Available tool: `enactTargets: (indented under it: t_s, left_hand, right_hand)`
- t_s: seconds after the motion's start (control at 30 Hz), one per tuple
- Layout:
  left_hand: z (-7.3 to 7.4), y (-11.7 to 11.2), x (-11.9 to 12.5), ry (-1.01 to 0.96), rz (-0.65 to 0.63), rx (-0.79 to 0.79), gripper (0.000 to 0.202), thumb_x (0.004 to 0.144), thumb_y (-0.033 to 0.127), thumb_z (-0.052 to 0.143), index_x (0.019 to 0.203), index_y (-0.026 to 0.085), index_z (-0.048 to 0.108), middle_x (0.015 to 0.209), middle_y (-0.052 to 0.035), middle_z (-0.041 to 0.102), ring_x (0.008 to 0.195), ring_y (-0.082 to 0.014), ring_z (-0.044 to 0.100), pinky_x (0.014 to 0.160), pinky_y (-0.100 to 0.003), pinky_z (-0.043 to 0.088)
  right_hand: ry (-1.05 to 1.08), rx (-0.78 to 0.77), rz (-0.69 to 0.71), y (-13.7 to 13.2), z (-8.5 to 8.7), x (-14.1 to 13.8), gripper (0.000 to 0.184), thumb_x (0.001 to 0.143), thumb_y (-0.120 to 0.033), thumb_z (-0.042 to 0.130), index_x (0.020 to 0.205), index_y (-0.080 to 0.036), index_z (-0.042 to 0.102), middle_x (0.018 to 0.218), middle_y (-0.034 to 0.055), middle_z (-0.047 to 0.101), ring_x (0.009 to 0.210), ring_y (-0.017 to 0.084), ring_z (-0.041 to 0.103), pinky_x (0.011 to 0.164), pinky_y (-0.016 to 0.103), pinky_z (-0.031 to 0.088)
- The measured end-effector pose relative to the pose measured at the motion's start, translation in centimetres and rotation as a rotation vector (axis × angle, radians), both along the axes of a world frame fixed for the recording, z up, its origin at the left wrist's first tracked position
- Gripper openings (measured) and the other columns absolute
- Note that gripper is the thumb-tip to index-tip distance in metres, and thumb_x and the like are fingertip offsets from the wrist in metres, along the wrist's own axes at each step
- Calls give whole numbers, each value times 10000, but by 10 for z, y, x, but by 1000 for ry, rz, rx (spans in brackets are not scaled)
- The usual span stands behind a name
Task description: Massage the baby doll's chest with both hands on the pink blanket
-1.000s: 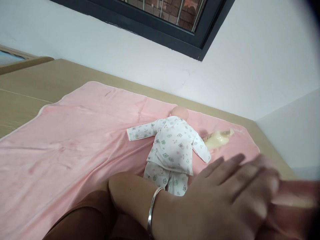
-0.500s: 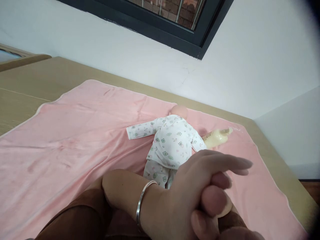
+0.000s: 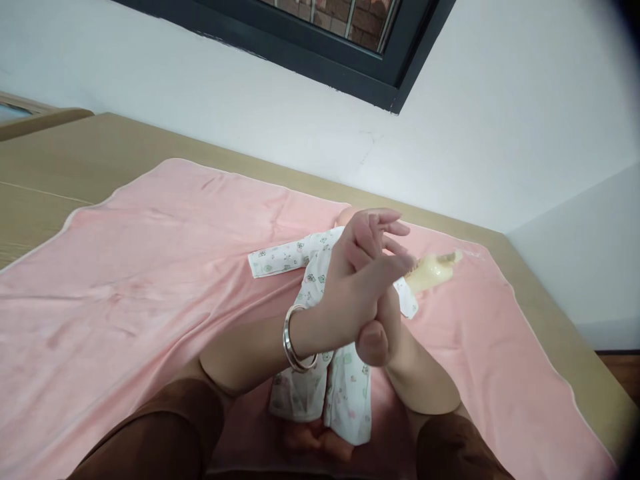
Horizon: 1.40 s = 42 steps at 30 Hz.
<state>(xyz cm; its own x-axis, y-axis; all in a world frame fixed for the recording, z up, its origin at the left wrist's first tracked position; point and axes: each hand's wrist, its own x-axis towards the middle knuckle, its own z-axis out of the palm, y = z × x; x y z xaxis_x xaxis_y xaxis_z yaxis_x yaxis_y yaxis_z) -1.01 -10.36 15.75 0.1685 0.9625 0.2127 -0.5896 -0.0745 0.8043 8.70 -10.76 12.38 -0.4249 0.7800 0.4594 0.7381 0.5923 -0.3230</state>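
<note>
My left hand, with a silver bangle on its wrist, is pressed palm to palm against my right hand in the air above a doll. Both hands have their fingers stretched out and hold nothing; the right thumb lies over the left hand's edge. The doll wears a white printed baby suit and lies on a pink blanket, its head mostly hidden behind my hands. A cream baby bottle lies on the blanket just right of the doll.
The blanket covers a light wooden platform set against a white wall under a dark window frame. The platform's right edge drops to a wooden floor. My brown sleeves fill the bottom of the view.
My hands have risen from low at the right and come together over the doll's upper body. The doll's legs, covered before, now show.
</note>
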Motion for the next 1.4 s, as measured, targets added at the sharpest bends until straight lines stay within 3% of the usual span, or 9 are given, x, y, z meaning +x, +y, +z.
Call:
enactTargets:
  t_s: [0.1, 0.27, 0.4, 0.57, 0.67, 0.83, 1.1, 1.27, 1.4]
  left_hand:
    - [-11, 23, 8, 11, 44, -50, 174, 814, 252, 640, 985, 227, 625, 1133, -51, 645, 1210, -304, 577, 1061, -464, 455]
    - [-36, 70, 23, 28, -11, -257, 228, 836, 276, 654, 1058, 241, 617, 1186, -48, 627, 1180, -300, 618, 1046, -465, 470]
    - [-57, 104, 30, 96, -50, -326, 203, 824, 270, 648, 1007, 201, 593, 1127, -69, 625, 1040, -238, 665, 983, -405, 497]
    - [-84, 144, 26, 299, 49, -217, 209, 774, 143, 581, 632, 210, 443, 655, 33, 442, 701, -139, 550, 801, -321, 484]
    - [-95, 161, 21, 414, 157, -180, 197, 716, 98, 589, 609, 199, 457, 673, 38, 491, 750, -137, 552, 805, -296, 461]
    - [-105, 173, 20, 550, 276, -126, 85, 725, 99, 592, 694, 179, 594, 776, 10, 618, 821, -152, 592, 807, -289, 459]
    - [-140, 184, 30, 412, 370, -249, 177, 768, 68, 503, 649, 186, 563, 718, 8, 605, 724, -134, 587, 729, -280, 483]
    - [-159, 189, 26, 466, 463, -185, 153, 786, 104, 498, 711, 196, 594, 709, 20, 618, 719, -140, 598, 713, -271, 474]
    - [-163, 187, 24, 552, 491, -119, 177, 776, 84, 491, 679, 199, 584, 682, 25, 618, 702, -141, 594, 694, -264, 463]
  right_hand:
    - [39, 3, 22, 17, -16, 4, 970, 886, -689, -133, 1538, -195, 389, 1441, 123, 517, 1454, 376, 389, 1203, 578, 340]
    - [2, -102, -161, 42, -29, 6, 903, 931, -641, -174, 1630, -199, 189, 1539, 132, 475, 1526, 285, 310, 1241, 517, 289]
    - [108, -103, -157, 68, -44, 7, 824, 986, -624, -83, 1624, -199, 219, 1568, 119, 465, 1519, 244, 330, 1247, 467, 285]
    - [295, -88, -23, 106, -79, 13, 831, 981, -695, -4, 1538, -228, 398, 1512, 109, 528, 1471, 259, 405, 1274, 503, 192]
    - [263, -172, -38, 114, -92, 16, 778, 1007, -659, 17, 1393, -241, 548, 1355, 106, 648, 1373, 265, 518, 1271, 557, 136]
    - [165, -176, -108, 112, -93, 14, 786, 1034, -577, -16, 1109, -195, 667, 1053, 113, 750, 1141, 253, 664, 1246, 524, 228]
    - [-81, -264, -333, 108, -85, 10, 608, 1080, -414, 128, 1268, -174, 655, 1375, 126, 658, 1434, 284, 458, 1240, 594, 186]
    - [-159, -323, -347, 110, -85, 14, 506, 1077, -389, 222, 1386, -227, 587, 1564, 85, 491, 1508, 278, 346, 1221, 648, 173]
    - [-106, -233, -316, 114, -93, 19, 472, 1073, -378, 274, 1343, -207, 622, 1504, 101, 560, 1480, 270, 393, 1213, 610, 213]
